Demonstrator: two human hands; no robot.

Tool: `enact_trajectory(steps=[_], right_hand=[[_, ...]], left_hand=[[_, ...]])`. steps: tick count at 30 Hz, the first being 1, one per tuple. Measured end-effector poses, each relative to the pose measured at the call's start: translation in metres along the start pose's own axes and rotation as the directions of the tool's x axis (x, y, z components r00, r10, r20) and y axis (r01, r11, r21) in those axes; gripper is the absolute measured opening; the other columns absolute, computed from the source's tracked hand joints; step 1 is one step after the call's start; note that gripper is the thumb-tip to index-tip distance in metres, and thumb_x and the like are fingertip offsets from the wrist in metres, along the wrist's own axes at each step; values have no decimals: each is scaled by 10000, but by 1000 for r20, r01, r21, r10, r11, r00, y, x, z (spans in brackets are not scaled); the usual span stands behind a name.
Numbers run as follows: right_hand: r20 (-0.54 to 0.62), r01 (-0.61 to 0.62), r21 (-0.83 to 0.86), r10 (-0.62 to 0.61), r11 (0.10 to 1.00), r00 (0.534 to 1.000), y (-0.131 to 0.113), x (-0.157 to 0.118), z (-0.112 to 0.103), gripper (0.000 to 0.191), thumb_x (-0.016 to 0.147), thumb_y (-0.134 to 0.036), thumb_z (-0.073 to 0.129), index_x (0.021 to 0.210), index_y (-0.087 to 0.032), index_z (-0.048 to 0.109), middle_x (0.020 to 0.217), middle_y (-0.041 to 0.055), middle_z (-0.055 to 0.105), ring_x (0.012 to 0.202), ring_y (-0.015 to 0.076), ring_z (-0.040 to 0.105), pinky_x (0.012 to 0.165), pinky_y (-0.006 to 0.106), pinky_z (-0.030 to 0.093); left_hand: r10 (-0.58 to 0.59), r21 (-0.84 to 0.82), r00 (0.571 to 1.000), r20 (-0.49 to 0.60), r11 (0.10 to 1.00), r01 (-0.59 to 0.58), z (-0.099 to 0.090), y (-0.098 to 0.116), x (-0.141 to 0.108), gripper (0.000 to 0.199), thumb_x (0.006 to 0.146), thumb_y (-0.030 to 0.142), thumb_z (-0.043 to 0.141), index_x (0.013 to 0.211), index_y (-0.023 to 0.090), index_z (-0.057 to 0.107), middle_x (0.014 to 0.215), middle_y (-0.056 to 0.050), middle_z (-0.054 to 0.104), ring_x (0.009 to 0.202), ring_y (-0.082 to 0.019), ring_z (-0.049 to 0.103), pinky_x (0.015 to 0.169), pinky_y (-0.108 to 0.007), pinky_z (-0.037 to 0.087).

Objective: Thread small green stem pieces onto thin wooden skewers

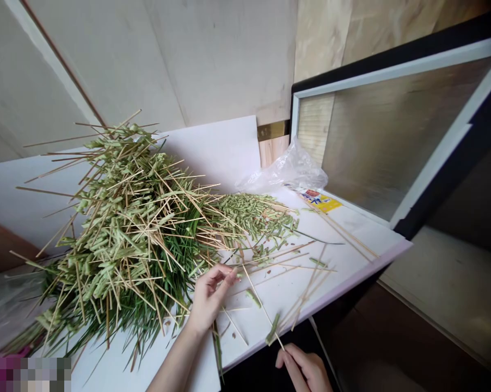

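My right hand (305,367), at the bottom edge, grips the lower end of a thin wooden skewer (256,294). A folded green vegetable piece (272,329) sits across the skewer just above those fingers. My left hand (210,296) is closed in a pinch near the skewer's upper tip, with a small green piece (239,276) showing at its fingertips. Another green piece (252,297) is beside the skewer's middle; whether it touches the stick I cannot tell. To the left rises a large heap of skewers threaded with green pieces (118,218), with long dark-green leaves (188,234) underneath.
Loose green pieces (249,215) and bare sticks (311,283) lie scattered over the white table (363,234). A clear plastic bag (288,171) and a yellow printed packet (323,201) are at the back. A dark-framed glass panel (392,130) stands on the right. Someone's purple clothing (2,370) shows at lower left.
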State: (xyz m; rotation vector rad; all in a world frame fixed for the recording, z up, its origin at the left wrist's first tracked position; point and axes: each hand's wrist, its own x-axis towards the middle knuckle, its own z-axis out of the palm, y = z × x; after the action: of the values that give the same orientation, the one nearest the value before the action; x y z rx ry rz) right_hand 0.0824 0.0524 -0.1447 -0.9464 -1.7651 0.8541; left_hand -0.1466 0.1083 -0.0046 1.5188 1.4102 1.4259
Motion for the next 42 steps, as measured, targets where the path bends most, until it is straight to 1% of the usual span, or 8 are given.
enact_trajectory(steps=[5,9,17,23,28,34,39,42], right_hand=[[-5,-3,59,3,998,1000,3,-2,-1,430,1047,-400,388,763,-233,665,597,3,639,466,128,543,472,251,403],[22,12,47,-14,999,1000,0,-5,1,444,1046,-399,382,753,-229,668,569,-8,613,423,115,493,459,251,391],[98,-4,78,-4,997,995,5,-8,3,409,1049,-362,367,786,-226,648,582,-26,542,455,114,454,488,273,346],[160,-72,155,46,985,986,10,-11,3,371,1049,-348,379,819,-220,640,606,-61,412,477,107,353,516,308,277],[137,-38,161,15,986,990,4,-6,0,354,1051,-315,385,818,-220,634,612,-65,449,481,96,377,516,289,294],[99,-6,134,-8,991,995,-12,9,-10,356,1041,-295,395,784,-218,629,591,-64,497,475,89,419,494,258,317],[86,-12,146,0,989,996,-13,9,-12,365,1040,-304,391,762,-222,611,585,-70,448,473,89,412,492,262,314],[109,17,122,-31,992,994,-11,6,-11,360,1039,-297,384,765,-222,607,595,-59,499,491,93,468,515,251,351]], left_hand=[[-21,-77,999,-42,997,17,1,-1,1,274,893,466,712,867,193,700,767,-32,717,750,-182,661,735,-281,516],[-44,-140,990,-132,990,26,-1,1,4,298,862,488,741,860,196,684,770,-36,735,739,-182,678,733,-289,542],[-44,-96,992,-117,995,32,2,5,3,310,846,491,757,828,186,700,757,-36,729,752,-184,682,754,-290,544],[-27,-63,996,-80,998,22,0,0,2,273,860,446,756,821,180,709,757,-35,716,742,-173,655,733,-269,519],[-28,-33,999,-44,999,27,-1,-4,3,291,889,458,717,818,177,701,772,-43,708,762,-184,647,744,-279,507],[-26,116,987,157,993,8,3,-3,-1,265,936,413,669,834,171,707,818,-39,711,773,-171,635,728,-260,476],[-34,-54,999,-42,998,32,-2,-1,3,277,890,447,723,849,175,690,777,-27,714,753,-167,651,743,-266,509],[-65,-111,993,-97,992,54,-4,-1,6,308,864,472,747,836,171,686,764,-35,727,718,-160,652,727,-266,521]])
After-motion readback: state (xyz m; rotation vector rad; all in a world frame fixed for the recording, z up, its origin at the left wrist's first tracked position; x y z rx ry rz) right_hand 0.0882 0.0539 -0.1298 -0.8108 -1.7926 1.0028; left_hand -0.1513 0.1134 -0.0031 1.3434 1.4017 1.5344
